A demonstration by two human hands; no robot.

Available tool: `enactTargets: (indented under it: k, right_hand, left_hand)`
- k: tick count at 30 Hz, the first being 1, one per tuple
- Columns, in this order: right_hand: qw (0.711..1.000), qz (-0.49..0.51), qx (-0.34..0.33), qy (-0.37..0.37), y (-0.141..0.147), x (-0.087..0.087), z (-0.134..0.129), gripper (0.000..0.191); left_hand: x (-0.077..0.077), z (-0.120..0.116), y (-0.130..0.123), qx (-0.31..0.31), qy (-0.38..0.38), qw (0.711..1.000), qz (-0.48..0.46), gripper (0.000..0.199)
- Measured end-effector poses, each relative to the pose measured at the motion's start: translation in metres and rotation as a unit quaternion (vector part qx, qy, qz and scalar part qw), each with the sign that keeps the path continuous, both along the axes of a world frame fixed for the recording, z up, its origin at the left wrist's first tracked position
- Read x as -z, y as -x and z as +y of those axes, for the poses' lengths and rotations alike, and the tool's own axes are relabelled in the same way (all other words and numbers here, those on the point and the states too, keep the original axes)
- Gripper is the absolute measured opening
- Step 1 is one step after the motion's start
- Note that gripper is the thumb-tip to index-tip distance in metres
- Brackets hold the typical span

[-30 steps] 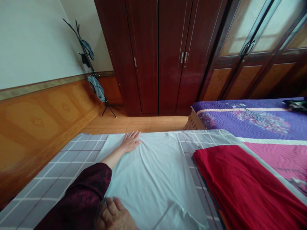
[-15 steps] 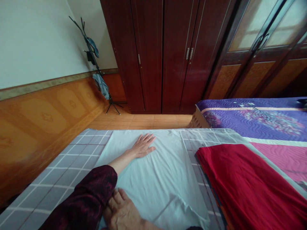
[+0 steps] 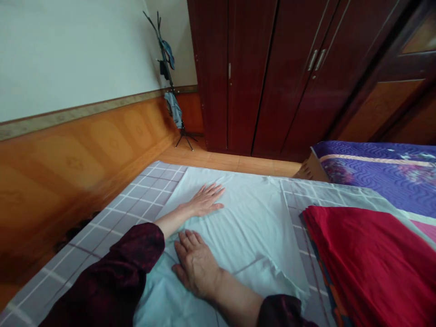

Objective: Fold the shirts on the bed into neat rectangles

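Observation:
A pale blue-green cloth (image 3: 252, 218) lies spread over the grey checked sheet (image 3: 116, 218), with wrinkles and a folded-over edge near its lower right. My left hand (image 3: 206, 200) rests flat on its upper left part, fingers spread. Below it, my right hand (image 3: 197, 263) lies palm down on the same cloth, fingers stretched out and the thumb apart. Neither hand holds anything. To the right of the cloth is a folded red cloth (image 3: 368, 254), with darker patterned fabric showing under its left edge.
Beyond the bed's far edge stand a dark red wardrobe (image 3: 248, 81) and a coat rack (image 3: 170, 72) with clothes on it. A purple floral bedspread (image 3: 371, 163) covers another surface at the right. An orange-brown wall panel (image 3: 78, 159) runs along the left.
The view has turned to the left. My right hand has moved up and away from beside my left sleeve, further onto the pale cloth. My left hand stays flat on it.

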State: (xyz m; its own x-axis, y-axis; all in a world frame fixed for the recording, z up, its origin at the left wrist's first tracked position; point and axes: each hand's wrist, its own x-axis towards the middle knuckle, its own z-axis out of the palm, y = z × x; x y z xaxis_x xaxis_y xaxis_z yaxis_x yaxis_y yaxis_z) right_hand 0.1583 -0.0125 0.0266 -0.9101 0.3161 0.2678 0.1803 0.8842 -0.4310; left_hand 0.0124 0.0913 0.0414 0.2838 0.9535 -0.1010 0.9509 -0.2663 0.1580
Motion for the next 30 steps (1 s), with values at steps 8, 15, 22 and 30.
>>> enactTargets:
  k: [8,15,22,30]
  right_hand:
    - [1.0,0.0,-0.003,-0.019,0.005,0.004,-0.003,0.049]
    - [0.994,-0.065,0.008,-0.087,0.004,-0.014,-0.003,0.047]
    - [0.99,-0.057,-0.034,-0.126,-0.047,-0.062,-0.068,0.039]
    - [0.989,-0.035,0.041,-0.136,-0.134,-0.056,-0.153,0.035]
  left_hand:
    - [-0.043,-0.148,0.037,-0.05,-0.06,0.997,-0.01,0.066]
    - [-0.003,-0.259,0.047,-0.094,-0.032,0.995,0.01,0.066]
    - [-0.036,-0.328,0.025,-0.064,-0.177,0.977,-0.103,0.028]
    - [-0.006,-0.367,-0.006,-0.026,-0.211,0.963,-0.165,0.008]
